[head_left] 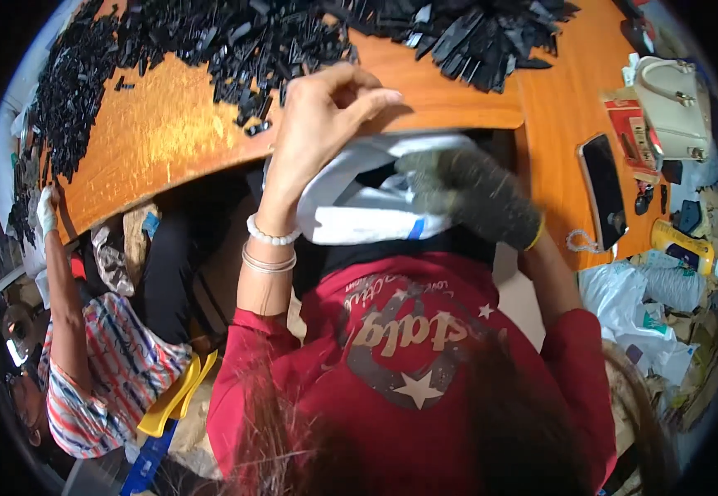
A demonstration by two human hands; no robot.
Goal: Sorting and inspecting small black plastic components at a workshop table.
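Observation:
My bare left hand, with bracelets on its wrist, is over the near edge of the wooden table. Its thumb and forefinger are curled together; what they hold, if anything, I cannot make out. My right hand wears a dark knitted glove and is blurred by motion. It reaches over the mouth of a white plastic bag with a blue mark, in front of my lap. Whether the gloved fingers grip the bag does not show. Small black plastic pieces are heaped beyond my left hand.
Longer black strips are piled at the far edge. On the right side lie a phone, a pale handbag and plastic bags. A co-worker in a striped shirt sits at the left, a gloved hand at the table.

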